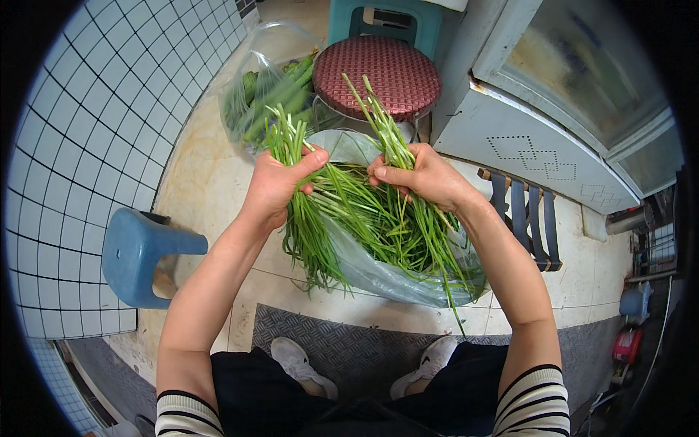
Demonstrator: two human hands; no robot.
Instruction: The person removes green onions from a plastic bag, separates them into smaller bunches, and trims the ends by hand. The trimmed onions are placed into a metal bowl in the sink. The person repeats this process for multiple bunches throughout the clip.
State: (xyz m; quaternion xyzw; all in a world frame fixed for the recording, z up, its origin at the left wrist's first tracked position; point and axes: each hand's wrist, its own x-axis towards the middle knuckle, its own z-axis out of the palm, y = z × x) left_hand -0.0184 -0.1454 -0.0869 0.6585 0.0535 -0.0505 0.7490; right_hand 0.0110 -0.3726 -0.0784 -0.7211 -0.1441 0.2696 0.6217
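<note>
My left hand (286,183) is closed around a bunch of green leafy stalks (314,240), like garlic chives, their pale ends up and their leaves hanging down. My right hand (418,175) grips a second, thinner bunch (393,136), with pale stems pointing up and long leaves trailing below. Between and beneath both hands lies a heap of the same greens (382,224) in an open clear plastic bag (366,267) on the floor. The palms and some fingers are hidden by the stalks and the backs of the hands.
A round stool with a red woven-pattern seat (377,76) stands beyond the bag, beside a plastic bag of green vegetables (262,104). At left is a blue plastic stool (136,257); at right, a slatted folding stool (524,218) and a white cabinet (529,142). A dark textured mat (338,333) lies underfoot.
</note>
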